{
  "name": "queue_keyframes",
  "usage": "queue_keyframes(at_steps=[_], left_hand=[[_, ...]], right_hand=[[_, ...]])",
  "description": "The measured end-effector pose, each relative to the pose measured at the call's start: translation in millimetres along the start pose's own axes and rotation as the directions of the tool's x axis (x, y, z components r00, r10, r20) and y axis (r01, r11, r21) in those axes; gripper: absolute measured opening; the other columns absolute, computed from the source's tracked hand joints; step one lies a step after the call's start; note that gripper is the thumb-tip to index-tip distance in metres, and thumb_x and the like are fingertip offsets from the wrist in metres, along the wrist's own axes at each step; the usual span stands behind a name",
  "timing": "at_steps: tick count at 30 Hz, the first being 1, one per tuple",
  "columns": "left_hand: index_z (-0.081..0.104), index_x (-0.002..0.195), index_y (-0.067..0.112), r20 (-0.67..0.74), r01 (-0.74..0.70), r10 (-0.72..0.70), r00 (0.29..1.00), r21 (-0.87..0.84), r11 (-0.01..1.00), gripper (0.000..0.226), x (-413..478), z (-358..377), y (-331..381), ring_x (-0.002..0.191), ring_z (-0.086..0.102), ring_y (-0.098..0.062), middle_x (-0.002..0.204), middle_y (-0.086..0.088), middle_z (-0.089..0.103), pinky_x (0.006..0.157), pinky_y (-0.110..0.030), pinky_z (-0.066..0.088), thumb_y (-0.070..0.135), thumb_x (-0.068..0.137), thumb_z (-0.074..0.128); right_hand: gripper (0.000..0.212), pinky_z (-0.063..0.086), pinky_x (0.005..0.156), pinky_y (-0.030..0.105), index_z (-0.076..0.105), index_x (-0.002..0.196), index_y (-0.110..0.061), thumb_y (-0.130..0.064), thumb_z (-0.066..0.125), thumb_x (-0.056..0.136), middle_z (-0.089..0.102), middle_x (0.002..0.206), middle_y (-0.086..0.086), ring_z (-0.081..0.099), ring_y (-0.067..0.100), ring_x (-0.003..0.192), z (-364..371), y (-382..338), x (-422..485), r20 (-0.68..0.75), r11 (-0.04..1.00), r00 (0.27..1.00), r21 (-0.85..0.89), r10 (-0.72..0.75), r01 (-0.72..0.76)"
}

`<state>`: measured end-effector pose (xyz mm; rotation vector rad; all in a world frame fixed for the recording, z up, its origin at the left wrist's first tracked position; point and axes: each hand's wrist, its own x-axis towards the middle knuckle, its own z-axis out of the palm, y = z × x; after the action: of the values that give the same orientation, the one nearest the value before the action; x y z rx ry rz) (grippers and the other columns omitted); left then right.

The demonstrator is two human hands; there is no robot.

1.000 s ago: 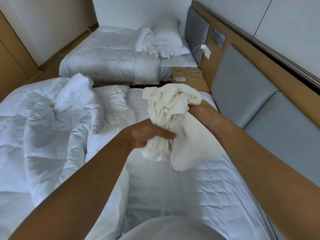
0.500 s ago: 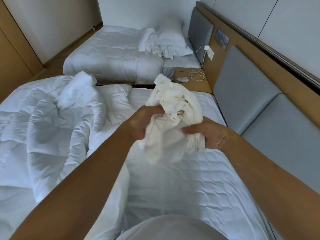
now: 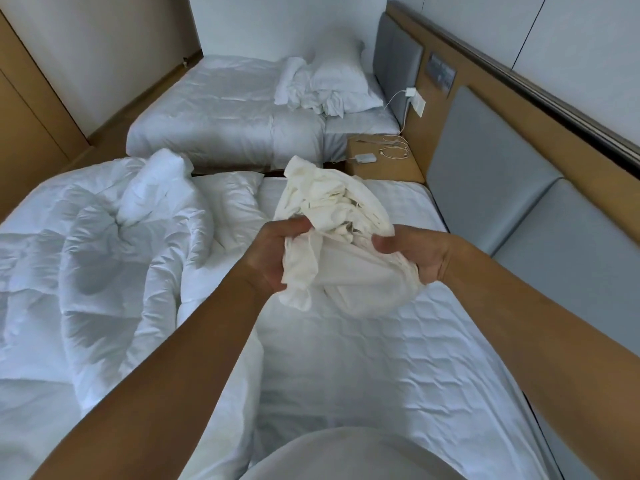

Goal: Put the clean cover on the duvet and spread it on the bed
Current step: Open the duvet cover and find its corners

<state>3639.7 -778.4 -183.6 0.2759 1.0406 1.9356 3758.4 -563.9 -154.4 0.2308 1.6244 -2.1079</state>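
Holding the bunched cream cover point(image 3: 339, 216) above the near mattress point(image 3: 363, 358), the left hand point(image 3: 270, 261) and right hand point(image 3: 415, 261) pinch its folds with curled fingers, one on each side. The duvet point(image 3: 104, 258) lies crumpled to the left; a second bed point(image 3: 225, 126) stands beyond.

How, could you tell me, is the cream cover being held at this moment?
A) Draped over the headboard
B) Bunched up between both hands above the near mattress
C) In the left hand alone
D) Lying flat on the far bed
B: the left hand and the right hand both grip the crumpled cream cover, which is held up above the quilted mattress.
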Motion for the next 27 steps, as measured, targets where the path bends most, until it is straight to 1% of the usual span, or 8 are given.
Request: queue_keyframes(at_steps=[3, 7, 10, 13, 16, 21, 24, 27], left_hand=[[0.061, 0.137, 0.004, 0.005, -0.02, 0.02, 1.0, 0.083, 0.996, 0.044, 10, 11, -3, 0.133, 0.053, -0.04, 0.142, -0.023, 0.056, 0.116, -0.054, 0.037, 0.016, 0.094, 0.06], [0.065, 0.132, 0.007, -0.017, -0.003, 0.007, 1.0, 0.188, 0.982, 0.048, 16, 16, -3, 0.12, 0.064, -0.036, 0.13, -0.019, 0.066, 0.1, -0.046, 0.054, 0.021, 0.086, 0.072], [0.077, 0.114, 0.017, 0.114, 0.148, -0.198, 0.974, 0.347, 0.926, 0.055, 4, 5, 5, 0.101, 0.073, -0.028, 0.113, -0.012, 0.074, 0.08, -0.038, 0.06, 0.023, 0.062, 0.094], [0.08, 0.104, 0.02, 0.344, 0.221, -0.416, 0.842, 0.483, 0.847, 0.047, -7, -4, 8, 0.1, 0.074, -0.024, 0.106, -0.006, 0.077, 0.08, -0.037, 0.06, 0.018, 0.06, 0.096], [0.077, 0.115, 0.017, 0.392, 0.177, -0.309, 0.867, 0.338, 0.924, 0.055, -9, 0, 3, 0.109, 0.071, -0.028, 0.117, -0.008, 0.074, 0.086, -0.041, 0.059, 0.014, 0.063, 0.095], [0.077, 0.115, 0.015, 0.353, 0.118, -0.146, 0.924, 0.1, 0.988, 0.062, -8, -2, -10, 0.106, 0.072, -0.029, 0.116, -0.011, 0.074, 0.084, -0.044, 0.059, 0.027, 0.058, 0.098], [0.065, 0.136, 0.015, 0.353, 0.22, -0.176, 0.919, -0.089, 0.971, 0.098, -9, -9, -14, 0.133, 0.055, -0.032, 0.144, -0.015, 0.057, 0.111, -0.051, 0.042, 0.077, 0.06, 0.078], [0.055, 0.145, 0.014, 0.321, 0.327, -0.265, 0.909, -0.158, 0.932, 0.102, -12, -14, -16, 0.14, 0.047, -0.033, 0.153, -0.014, 0.048, 0.119, -0.05, 0.031, 0.088, 0.075, 0.05]], right_hand=[[0.085, 0.06, 0.073, 0.039, 0.07, 0.114, -0.009, -0.025, 0.104, 0.038, 0.074, 0.109, 0.012, 0.073, 0.026, 0.097, 0, -2, -5, 0.079, 0.999, 0.996, -0.004, 0.051, -0.051], [0.055, 0.058, 0.084, 0.044, 0.072, 0.119, -0.009, 0.002, 0.085, 0.067, 0.065, 0.128, 0.02, 0.067, 0.033, 0.113, 1, 7, -7, -0.031, 0.999, 0.999, 0.028, -0.021, 0.022], [0.038, 0.058, 0.085, 0.042, 0.075, 0.115, -0.011, 0.004, 0.065, 0.081, 0.069, 0.124, 0.015, 0.068, 0.031, 0.113, -3, 17, -9, -0.053, 0.983, 0.992, 0.136, -0.115, 0.122], [0.041, 0.057, 0.086, 0.045, 0.075, 0.116, -0.01, 0.003, 0.069, 0.078, 0.068, 0.124, 0.016, 0.067, 0.032, 0.112, -3, 21, -7, 0.005, 0.975, 0.992, 0.185, -0.126, 0.123], [0.058, 0.058, 0.087, 0.044, 0.075, 0.116, -0.01, -0.009, 0.092, 0.061, 0.069, 0.121, 0.015, 0.069, 0.03, 0.108, -2, 13, -2, 0.043, 0.975, 0.991, 0.19, -0.124, 0.114], [0.083, 0.06, 0.082, 0.042, 0.075, 0.113, -0.013, -0.042, 0.102, 0.04, 0.072, 0.116, 0.012, 0.072, 0.026, 0.103, -7, 1, -5, 0.028, 0.989, 0.998, 0.139, -0.061, 0.057], [0.115, 0.058, 0.09, 0.047, 0.068, 0.124, -0.017, -0.087, 0.072, 0.033, 0.063, 0.135, 0.014, 0.069, 0.029, 0.111, -9, 2, -2, -0.069, 0.966, 0.997, 0.256, 0.041, -0.022], [0.103, 0.054, 0.097, 0.045, 0.065, 0.133, -0.015, -0.085, 0.066, 0.057, 0.058, 0.142, 0.014, 0.058, 0.032, 0.128, -6, 3, 0, -0.023, 0.947, 0.999, 0.318, 0.046, -0.036]])
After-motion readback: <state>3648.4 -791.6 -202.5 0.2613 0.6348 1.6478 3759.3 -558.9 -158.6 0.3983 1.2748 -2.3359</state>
